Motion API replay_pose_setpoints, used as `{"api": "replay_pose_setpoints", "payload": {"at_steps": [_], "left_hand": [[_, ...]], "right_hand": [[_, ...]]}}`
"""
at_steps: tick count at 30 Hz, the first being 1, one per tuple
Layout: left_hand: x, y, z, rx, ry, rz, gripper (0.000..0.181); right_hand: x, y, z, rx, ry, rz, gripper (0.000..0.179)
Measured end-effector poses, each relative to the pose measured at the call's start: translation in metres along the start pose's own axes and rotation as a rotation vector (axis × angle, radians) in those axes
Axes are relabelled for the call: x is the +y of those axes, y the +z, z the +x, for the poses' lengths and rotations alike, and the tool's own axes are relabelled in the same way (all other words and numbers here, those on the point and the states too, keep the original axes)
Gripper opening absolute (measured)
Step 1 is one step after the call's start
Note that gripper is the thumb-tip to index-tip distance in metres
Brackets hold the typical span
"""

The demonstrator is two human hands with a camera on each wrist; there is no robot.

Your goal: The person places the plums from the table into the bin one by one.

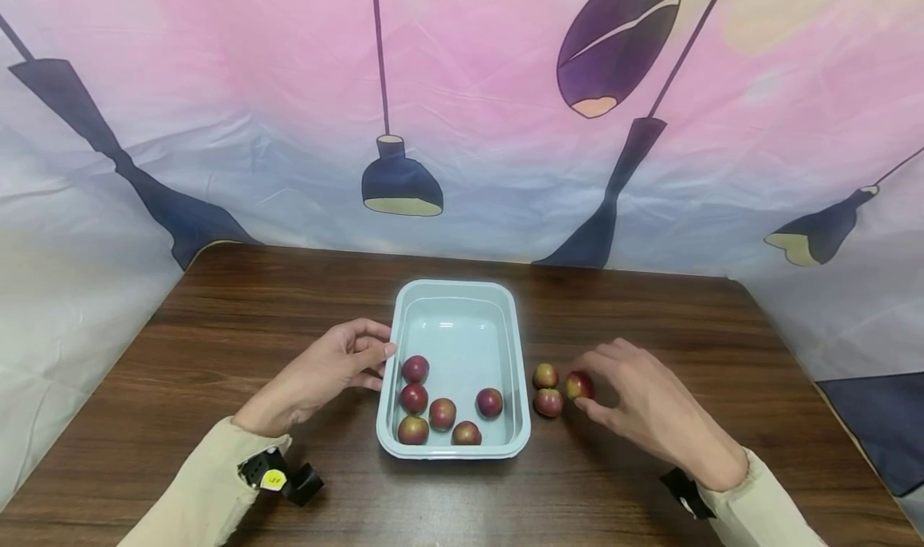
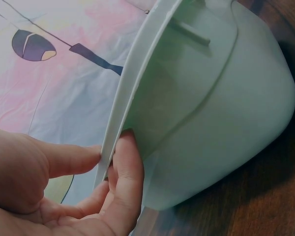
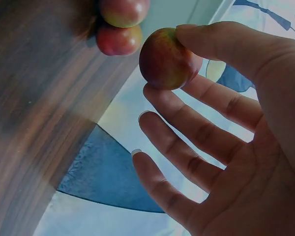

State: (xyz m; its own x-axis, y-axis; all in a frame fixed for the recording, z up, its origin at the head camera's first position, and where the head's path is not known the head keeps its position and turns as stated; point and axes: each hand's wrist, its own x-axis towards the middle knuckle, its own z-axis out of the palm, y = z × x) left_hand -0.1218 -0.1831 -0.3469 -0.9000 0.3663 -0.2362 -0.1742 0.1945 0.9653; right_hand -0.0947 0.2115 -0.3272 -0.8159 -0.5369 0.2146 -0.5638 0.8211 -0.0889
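Observation:
A light blue plastic tray [image 1: 462, 314] stands on the table with several red and yellow-green plums [image 1: 443, 414] in its near half. My left hand [image 1: 338, 370] is at the tray's left side; the left wrist view shows thumb and fingers pinching the rim [image 2: 119, 113]. To the right of the tray, my right hand [image 1: 635, 395] holds a plum [image 3: 168, 59] between thumb and fingertips, while its other fingers spread apart. Two more plums lie between that hand and the tray: a yellowish one [image 1: 545, 375] and a redder one [image 1: 549, 403] in front of it.
The dark wooden table [image 1: 289, 290] runs back to a printed cloth [image 1: 303, 154] hung behind it. A dark wrist device [image 1: 277, 475] is strapped on the left sleeve, and another dark strap [image 1: 686, 492] is at the right wrist.

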Motion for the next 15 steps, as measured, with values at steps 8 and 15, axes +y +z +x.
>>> {"api": "replay_pose_setpoints", "payload": {"at_steps": [8, 15], "left_hand": [[0.0008, 0.0, -0.0007, 0.004, -0.004, 0.006, 0.042], [0.0012, 0.0004, -0.0017, 0.008, -0.01, 0.015, 0.043]], "right_hand": [[-0.0035, -0.0039, 0.0059, 0.013, -0.029, -0.008, 0.03], [-0.0087, -0.0083, 0.0107, 0.038, -0.062, -0.015, 0.031]]}}
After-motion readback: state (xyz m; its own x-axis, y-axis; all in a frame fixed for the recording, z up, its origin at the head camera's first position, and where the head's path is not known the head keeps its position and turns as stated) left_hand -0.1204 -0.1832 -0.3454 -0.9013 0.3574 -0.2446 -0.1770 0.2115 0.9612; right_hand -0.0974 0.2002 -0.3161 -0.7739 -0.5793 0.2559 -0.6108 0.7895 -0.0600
